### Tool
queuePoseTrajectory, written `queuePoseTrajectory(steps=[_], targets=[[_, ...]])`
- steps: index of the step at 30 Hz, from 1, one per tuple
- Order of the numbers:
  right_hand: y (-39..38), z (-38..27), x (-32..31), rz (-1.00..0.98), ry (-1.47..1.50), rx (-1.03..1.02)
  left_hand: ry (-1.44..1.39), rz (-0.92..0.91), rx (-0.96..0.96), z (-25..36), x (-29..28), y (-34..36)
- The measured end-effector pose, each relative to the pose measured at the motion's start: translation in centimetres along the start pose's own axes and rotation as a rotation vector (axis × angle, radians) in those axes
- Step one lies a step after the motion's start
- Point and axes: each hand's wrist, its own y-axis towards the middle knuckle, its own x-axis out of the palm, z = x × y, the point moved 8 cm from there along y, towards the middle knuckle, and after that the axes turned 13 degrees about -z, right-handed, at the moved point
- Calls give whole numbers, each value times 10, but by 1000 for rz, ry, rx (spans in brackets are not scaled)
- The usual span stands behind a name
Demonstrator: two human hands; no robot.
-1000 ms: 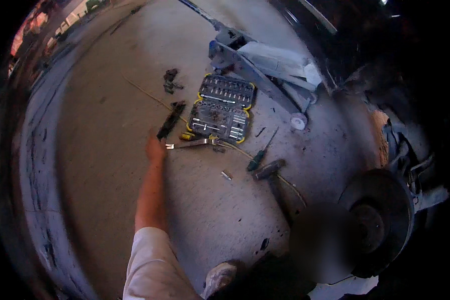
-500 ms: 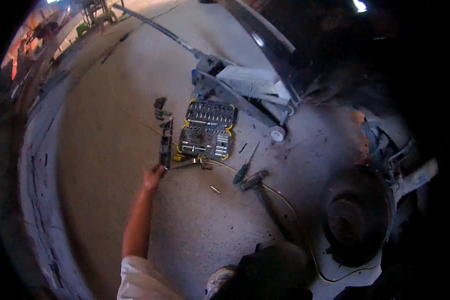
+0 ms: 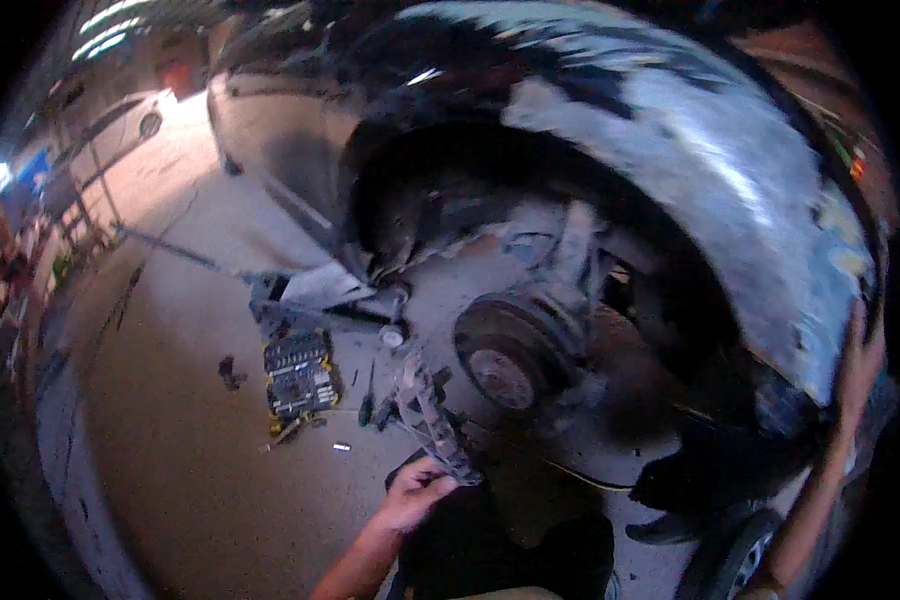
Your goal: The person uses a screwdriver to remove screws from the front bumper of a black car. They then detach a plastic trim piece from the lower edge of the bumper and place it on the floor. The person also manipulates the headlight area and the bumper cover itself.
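Note:
In my left hand [image 3: 422, 490], low in the middle, is a long, dirty metal bracket-like part [image 3: 425, 415], its upper end tilted up toward the exposed brake disc [image 3: 500, 375]. My right hand [image 3: 858, 350] rests on the outer edge of the car's patchy, scuffed front fender [image 3: 690, 150], its fingers stretched out along it. The wheel arch [image 3: 410, 160] frames the hub and strut [image 3: 575, 250]. An open socket set [image 3: 295, 365] with yellow trim lies on the floor left of the bracket, near a screwdriver [image 3: 367, 408] and a small socket [image 3: 341, 446].
A trolley jack [image 3: 320, 305] stands under the car's side, its long handle reaching left. A loose wheel [image 3: 730, 560] is at the lower right, below dark clothing or cloth. A white car [image 3: 130, 125] and cluttered equipment [image 3: 20, 230] are in the background at left.
The view has swung up to the car's fender. My left hand has lifted the dark part from beside the socket set and moved right. My right hand has appeared on the fender.

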Motion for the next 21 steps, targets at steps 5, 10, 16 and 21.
queuePoseTrajectory(steps=[5,10,16,21], targets=[[-46,-92,23,-151,723,-157,-176,-212,42,20,93,22],[-151,-136,-19,-594,1003,-300,-188,-477,33,12,203,69],[-185,-134,-18,-580,1075,-161,-36,-499,-31,0,251,86],[-186,-106,-21,-522,1003,-33,103,-568,10,10,288,96]])
